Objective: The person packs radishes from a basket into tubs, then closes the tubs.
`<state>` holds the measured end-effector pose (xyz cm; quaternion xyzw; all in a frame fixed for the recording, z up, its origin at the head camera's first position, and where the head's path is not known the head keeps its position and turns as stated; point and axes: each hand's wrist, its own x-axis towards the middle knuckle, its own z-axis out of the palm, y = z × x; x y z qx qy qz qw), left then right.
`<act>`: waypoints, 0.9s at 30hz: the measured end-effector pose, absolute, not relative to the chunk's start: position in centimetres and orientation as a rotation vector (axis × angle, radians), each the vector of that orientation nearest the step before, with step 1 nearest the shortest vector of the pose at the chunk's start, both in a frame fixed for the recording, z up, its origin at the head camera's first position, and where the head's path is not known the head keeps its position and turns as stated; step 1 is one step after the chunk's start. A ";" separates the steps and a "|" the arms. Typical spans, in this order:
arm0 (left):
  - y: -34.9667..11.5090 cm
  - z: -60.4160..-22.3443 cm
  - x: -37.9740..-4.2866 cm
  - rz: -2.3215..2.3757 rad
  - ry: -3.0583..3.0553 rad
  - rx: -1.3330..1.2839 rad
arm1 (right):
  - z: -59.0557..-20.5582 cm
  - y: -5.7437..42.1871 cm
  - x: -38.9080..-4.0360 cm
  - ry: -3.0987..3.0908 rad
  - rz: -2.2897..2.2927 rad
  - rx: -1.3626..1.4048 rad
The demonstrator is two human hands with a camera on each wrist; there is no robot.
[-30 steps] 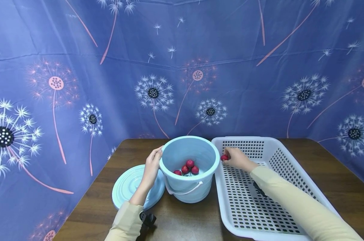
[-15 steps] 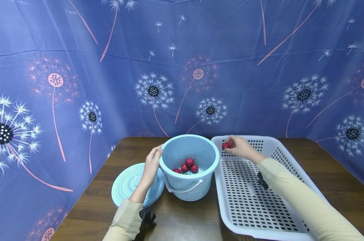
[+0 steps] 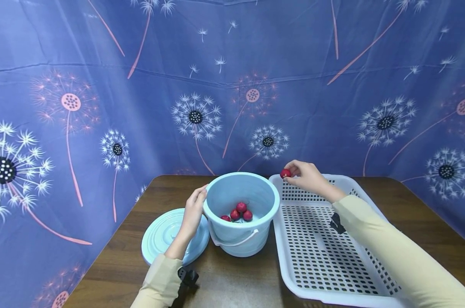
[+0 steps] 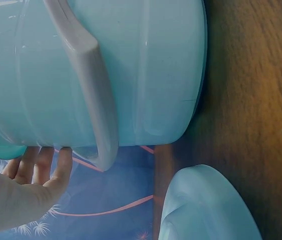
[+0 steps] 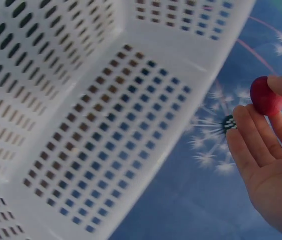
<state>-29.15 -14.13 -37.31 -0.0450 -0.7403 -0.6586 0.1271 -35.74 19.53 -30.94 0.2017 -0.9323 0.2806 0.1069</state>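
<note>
My right hand pinches a red radish between thumb and fingers, above the far left corner of the white plastic basket. In the right wrist view the same radish sits between the thumb and fingertips, with the other fingers extended. My left hand rests against the left side of a light blue bucket. Seen from the left wrist, the fingers lie fairly straight along the bucket's wall. Several red radishes lie on the bucket's floor.
The bucket's light blue lid lies on the brown wooden table, left of the bucket and partly behind my left forearm. A white bail handle hangs at the bucket's front. Behind the table hangs a blue dandelion-print cloth.
My right hand has lifted the radish from inside the basket up past its far rim. My left hand has stayed on the bucket.
</note>
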 end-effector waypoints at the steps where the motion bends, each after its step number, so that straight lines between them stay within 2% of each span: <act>1: -14.1 -37.3 -29.2 -1.919 -2.150 -0.131 | -30.6 19.4 -35.5 -2.740 0.825 0.603; 12: -14.7 -36.7 -29.1 -1.922 -2.150 -0.130 | -28.3 15.6 -34.1 -2.684 0.857 0.752; 19: -14.1 -35.0 -27.6 -1.930 -2.167 -0.131 | -28.4 12.8 -33.6 -2.651 0.920 0.850; 27: -14.3 -36.9 -28.9 -1.943 -2.144 -0.127 | -28.8 10.2 -33.8 -2.613 0.914 0.964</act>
